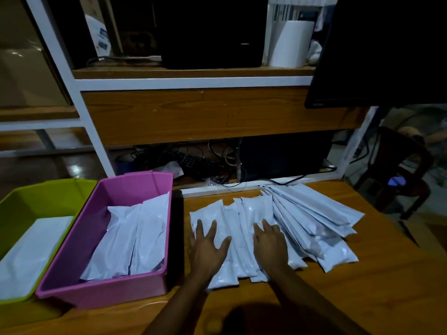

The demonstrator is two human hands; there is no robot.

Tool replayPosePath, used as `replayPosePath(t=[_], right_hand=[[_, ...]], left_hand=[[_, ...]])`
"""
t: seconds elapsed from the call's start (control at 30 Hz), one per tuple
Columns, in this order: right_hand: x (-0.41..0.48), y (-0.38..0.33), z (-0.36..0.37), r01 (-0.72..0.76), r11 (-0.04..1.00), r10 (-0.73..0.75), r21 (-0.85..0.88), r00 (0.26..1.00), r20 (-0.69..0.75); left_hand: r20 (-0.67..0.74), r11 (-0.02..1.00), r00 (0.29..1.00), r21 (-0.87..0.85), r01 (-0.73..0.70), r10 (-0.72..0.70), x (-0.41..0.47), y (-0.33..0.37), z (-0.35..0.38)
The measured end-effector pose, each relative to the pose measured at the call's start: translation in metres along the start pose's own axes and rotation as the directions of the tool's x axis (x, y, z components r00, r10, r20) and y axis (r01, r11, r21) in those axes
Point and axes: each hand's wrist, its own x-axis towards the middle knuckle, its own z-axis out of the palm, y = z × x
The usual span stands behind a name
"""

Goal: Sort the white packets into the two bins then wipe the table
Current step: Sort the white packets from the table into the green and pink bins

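Several white packets (312,218) lie fanned out on the wooden table (377,281), overlapping each other. My left hand (208,247) rests flat with fingers spread on the leftmost packets (210,211). My right hand (272,240) lies flat, fingers apart, on the packets in the middle of the spread. A pink bin (72,245) stands left of the packets and holds a few white packets (135,240). Further left, a green bin (14,201) holds white packets (31,252) too. Neither hand grips anything.
A wooden shelf unit with a white frame (193,82) rises behind the table, carrying a black device (212,32) and a white roll (290,42). Cables and a keyboard (193,163) lie below it. A dark monitor (377,52) hangs at upper right; a chair (401,172) stands at right.
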Motion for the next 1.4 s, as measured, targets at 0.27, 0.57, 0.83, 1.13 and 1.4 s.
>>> replayPosePath(t=[0.27, 0.57, 0.83, 1.13, 1.4], right_hand=[[0.008, 0.004, -0.004, 0.010, 1.000, -0.009, 0.029, 0.999, -0.052], [-0.007, -0.013, -0.077, 0.012, 0.964, 0.077, 0.264, 0.942, -0.326], [-0.083, -0.046, -0.168, 0.102, 0.856, 0.188, 0.507, 0.852, -0.489], [-0.184, -0.119, -0.231, 0.250, 0.697, 0.255, 0.672, 0.789, -0.559], [-0.216, -0.224, -0.220, 0.327, 0.640, 0.185, 0.695, 0.813, -0.552]], left_hand=[[-0.044, 0.973, 0.974, 0.070, -0.219, 0.222, 0.010, 0.008, -0.001], [-0.242, 0.845, 0.810, 0.120, -0.521, 0.534, -0.004, 0.059, -0.072], [-0.333, 0.811, 0.761, 0.021, -0.585, 0.557, -0.064, 0.087, -0.160], [-0.433, 0.799, 0.711, 0.039, -0.600, 0.555, -0.151, 0.035, -0.260], [-0.480, 0.864, 0.741, 0.075, -0.499, 0.470, -0.175, -0.057, -0.317]])
